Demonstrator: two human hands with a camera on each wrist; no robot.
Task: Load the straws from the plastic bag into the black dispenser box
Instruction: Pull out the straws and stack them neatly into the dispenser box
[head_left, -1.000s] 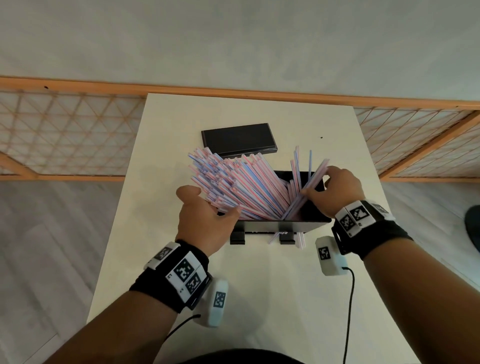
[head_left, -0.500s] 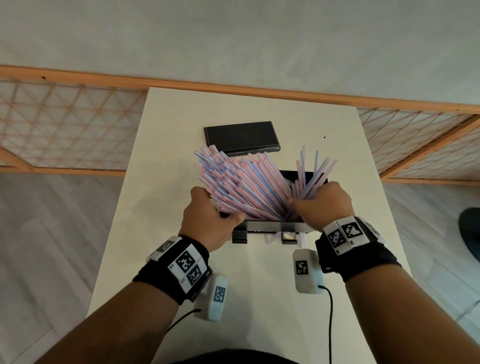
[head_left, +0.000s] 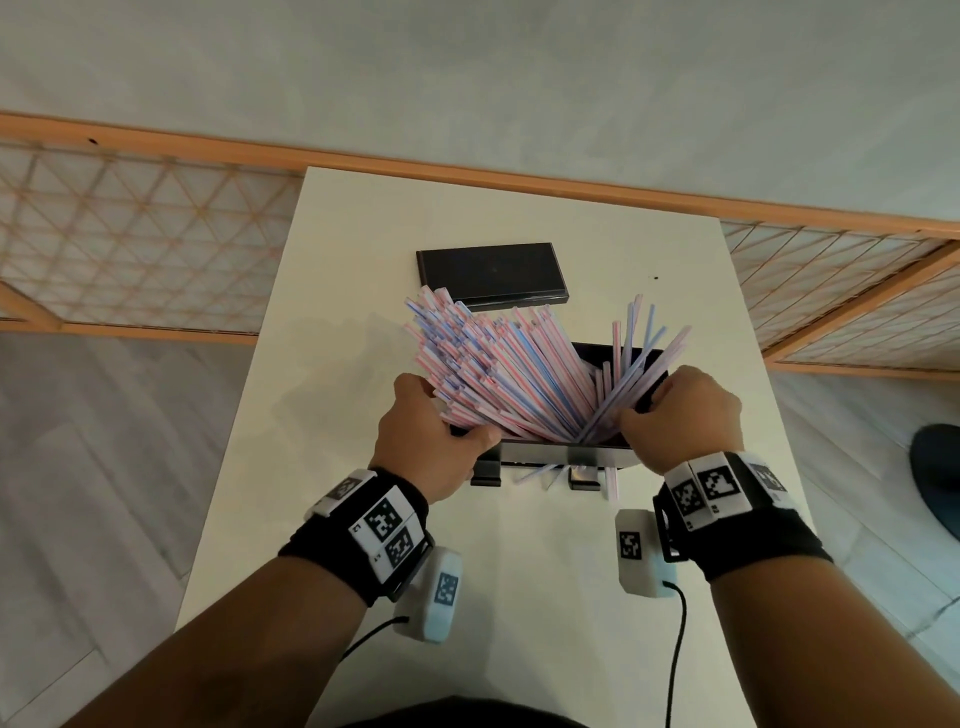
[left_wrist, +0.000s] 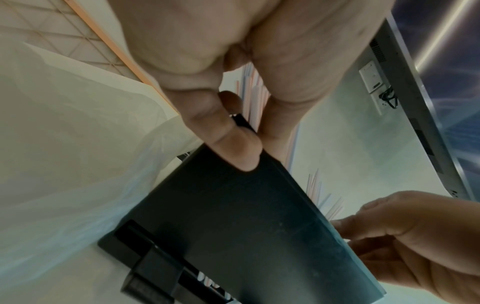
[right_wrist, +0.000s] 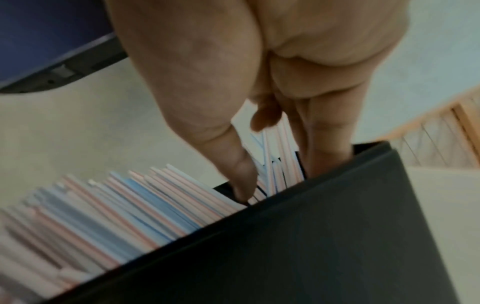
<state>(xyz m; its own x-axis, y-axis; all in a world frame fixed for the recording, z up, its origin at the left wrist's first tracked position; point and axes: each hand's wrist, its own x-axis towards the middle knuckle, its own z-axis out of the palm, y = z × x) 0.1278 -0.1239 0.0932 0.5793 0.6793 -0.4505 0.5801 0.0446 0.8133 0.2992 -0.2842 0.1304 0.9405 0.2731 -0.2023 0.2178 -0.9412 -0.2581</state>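
Right hand (head_left: 680, 415) nearer (fingers in straws (head_left: 509, 374)).

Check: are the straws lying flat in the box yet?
No. The straws lean up out of the box, fanned above its rim.

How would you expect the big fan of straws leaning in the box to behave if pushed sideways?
The straws look thin and loose, so they would likely slide and splay rather than move together. Some lean well past the black dispenser box rim; a few may spill onto the table.
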